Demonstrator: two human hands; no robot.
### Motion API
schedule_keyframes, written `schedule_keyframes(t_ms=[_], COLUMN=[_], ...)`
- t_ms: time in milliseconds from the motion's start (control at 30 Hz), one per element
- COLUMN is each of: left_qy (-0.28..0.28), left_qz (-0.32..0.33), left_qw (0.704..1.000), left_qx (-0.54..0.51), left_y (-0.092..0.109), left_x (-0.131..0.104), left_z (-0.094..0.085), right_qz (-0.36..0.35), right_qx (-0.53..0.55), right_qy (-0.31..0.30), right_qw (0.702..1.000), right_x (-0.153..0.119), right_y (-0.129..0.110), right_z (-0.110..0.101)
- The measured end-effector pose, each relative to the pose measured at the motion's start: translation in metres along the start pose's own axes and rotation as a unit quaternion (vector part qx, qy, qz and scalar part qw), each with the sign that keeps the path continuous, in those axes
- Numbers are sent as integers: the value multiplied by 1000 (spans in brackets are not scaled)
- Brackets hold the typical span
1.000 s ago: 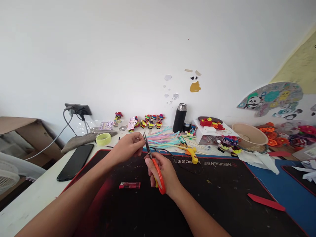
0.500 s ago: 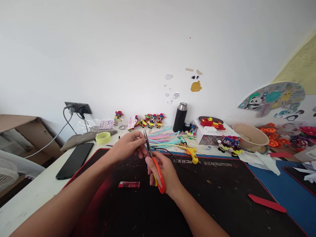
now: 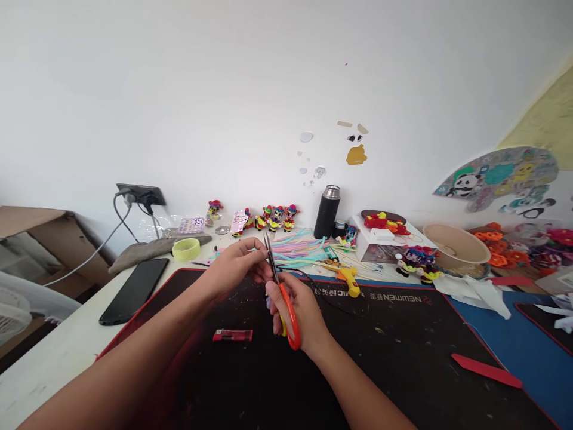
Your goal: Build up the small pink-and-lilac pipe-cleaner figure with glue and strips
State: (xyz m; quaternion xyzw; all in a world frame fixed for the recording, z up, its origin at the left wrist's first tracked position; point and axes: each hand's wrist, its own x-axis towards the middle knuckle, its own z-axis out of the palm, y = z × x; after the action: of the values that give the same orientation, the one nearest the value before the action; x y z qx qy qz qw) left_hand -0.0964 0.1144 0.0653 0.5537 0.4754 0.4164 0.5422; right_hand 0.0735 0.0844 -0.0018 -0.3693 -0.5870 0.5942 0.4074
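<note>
Above the black mat (image 3: 349, 382), nearer its far edge than its near one, the right hand (image 3: 298, 307) grips the orange-handled scissors (image 3: 289, 316), blades pointing up and away. Just beside the blades, the left hand (image 3: 239, 263) has its fingers curled, thumb against forefinger; whatever they may pinch is too small to tell. Below the hands, a red lighter (image 3: 233, 335) lies on the mat, and past the mat's far edge a yellow glue gun (image 3: 350, 282) sits partly over its border.
</note>
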Motion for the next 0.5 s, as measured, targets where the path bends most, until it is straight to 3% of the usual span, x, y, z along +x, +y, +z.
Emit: schedule_keyframes(t_ms=[267, 500], left_qy=[-13, -5], left_qz=[12, 26], left_qw=[991, 953], left_qx=[132, 301], left_y=[2, 3], left_x=[0, -5], left_z=[-5, -22], right_qz=[20, 64], right_qx=[-12, 1], right_qy=[11, -39], right_qw=[1000, 997], right_x=[0, -6], right_y=[3, -1], right_z=[1, 12])
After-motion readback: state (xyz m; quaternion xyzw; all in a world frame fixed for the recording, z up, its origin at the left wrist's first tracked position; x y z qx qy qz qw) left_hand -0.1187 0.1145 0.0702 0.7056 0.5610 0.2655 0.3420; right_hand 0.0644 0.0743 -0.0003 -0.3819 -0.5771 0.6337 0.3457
